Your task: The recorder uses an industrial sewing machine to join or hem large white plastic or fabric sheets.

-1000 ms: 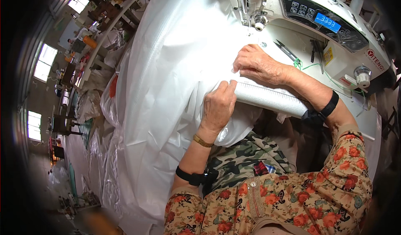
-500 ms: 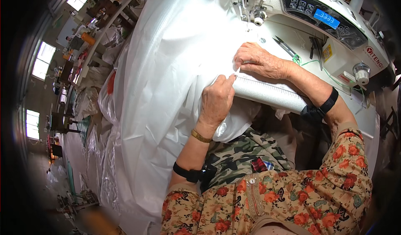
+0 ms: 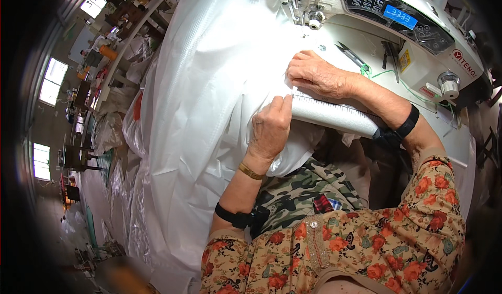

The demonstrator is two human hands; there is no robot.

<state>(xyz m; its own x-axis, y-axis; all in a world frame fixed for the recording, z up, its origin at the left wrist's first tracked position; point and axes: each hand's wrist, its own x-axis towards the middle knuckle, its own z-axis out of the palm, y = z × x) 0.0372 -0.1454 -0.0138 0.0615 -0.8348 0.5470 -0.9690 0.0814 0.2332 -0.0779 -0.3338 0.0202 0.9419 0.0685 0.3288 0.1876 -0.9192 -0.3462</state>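
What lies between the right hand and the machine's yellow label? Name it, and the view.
Head view, from the right hand outward: a pointed dark tool, green thread, then a slim black item.

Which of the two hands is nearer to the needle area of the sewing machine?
The right hand, higher in the picture; the left hand, whose wrist wears a gold-coloured band, is lower and farther away.
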